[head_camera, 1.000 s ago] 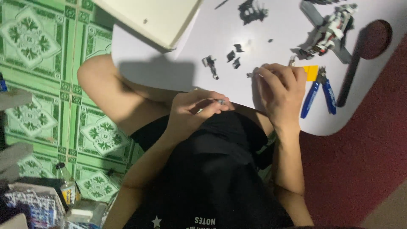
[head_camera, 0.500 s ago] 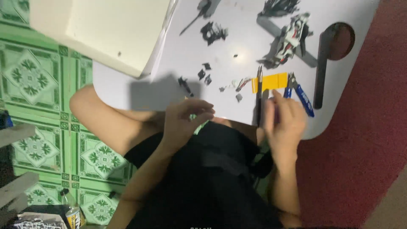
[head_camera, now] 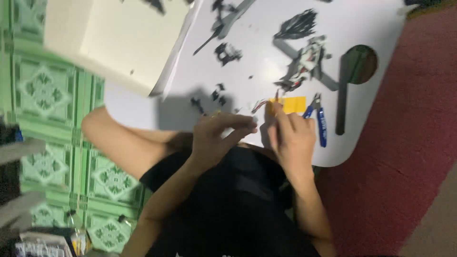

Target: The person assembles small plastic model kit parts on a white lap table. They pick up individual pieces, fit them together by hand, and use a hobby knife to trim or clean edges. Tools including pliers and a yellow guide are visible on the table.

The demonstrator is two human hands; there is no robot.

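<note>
Fingers of the left hand [head_camera: 214, 138] curl around something small and pale at the near edge of the white bench [head_camera: 371, 28], pinched close to the body, probably so the piece can be seen and turned; what it is stays too blurred to tell. The right hand [head_camera: 291, 138] rests just beside it, fingers bent down onto the bench, and whether they grip anything I cannot tell. Just beyond those fingers lies a yellow card [head_camera: 288, 104], with blue-handled cutters [head_camera: 320, 119] to their outer side, within easy reach. Farther off stand a half-built model [head_camera: 307, 59] and scattered dark parts [head_camera: 223, 52].
</note>
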